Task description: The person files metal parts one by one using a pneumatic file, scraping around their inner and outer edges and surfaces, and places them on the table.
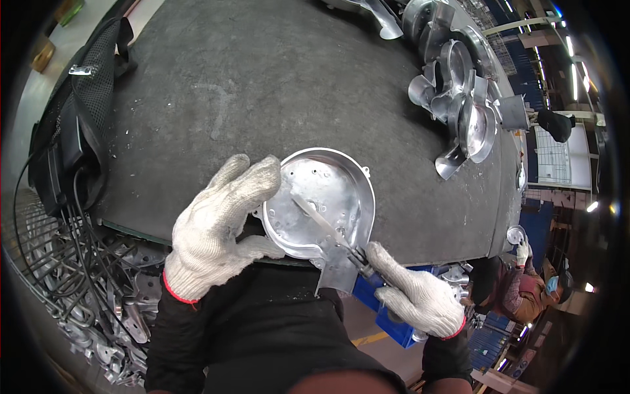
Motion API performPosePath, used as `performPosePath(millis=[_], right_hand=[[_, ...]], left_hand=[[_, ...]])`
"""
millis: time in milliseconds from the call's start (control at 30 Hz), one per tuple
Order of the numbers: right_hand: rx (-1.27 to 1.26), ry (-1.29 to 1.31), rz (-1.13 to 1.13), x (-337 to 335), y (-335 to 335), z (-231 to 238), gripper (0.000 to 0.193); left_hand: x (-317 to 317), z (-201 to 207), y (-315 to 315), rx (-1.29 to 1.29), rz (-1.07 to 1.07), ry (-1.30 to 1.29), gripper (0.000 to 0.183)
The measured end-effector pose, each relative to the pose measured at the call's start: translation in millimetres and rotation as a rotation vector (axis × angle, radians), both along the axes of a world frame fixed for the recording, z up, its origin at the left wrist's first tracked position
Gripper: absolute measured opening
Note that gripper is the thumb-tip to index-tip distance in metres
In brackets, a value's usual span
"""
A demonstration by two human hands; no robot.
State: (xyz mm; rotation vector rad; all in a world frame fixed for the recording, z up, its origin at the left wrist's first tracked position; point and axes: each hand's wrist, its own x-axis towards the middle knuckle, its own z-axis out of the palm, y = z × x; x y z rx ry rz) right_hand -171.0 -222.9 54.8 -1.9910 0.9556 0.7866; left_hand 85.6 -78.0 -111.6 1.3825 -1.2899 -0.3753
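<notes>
A round, shallow cast metal housing (307, 246) with a flat outlet lies at the near edge of the dark table, its open side up. My left hand (220, 220), in a white knitted glove, spans its left side, with thumb and fingers against the rim. Closed round the dark handle of a narrow flat file (319, 218) is my gloved right hand (417, 292), at the housing's lower right. The pale blade slants up and left across the housing's inside. Where the palm meets the handle is partly hidden.
Several similar metal housings (477, 125) are heaped at the far right of the table (216, 98). A black mesh bag (88, 108) with cables stands at left. Below it are metal parts in a wire basket (39, 276). Blue bins (394, 322) sit under the near edge. Another person (518, 289) works at right.
</notes>
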Motion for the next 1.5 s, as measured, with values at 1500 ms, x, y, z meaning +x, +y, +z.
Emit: performPosePath(millis=[1500], right_hand=[[0.003, -0.039, 0.283, -16, -26, -5, 0.067]], left_hand=[[-3, 2, 1, 0.018, -0.025, 0.072, 0.086]])
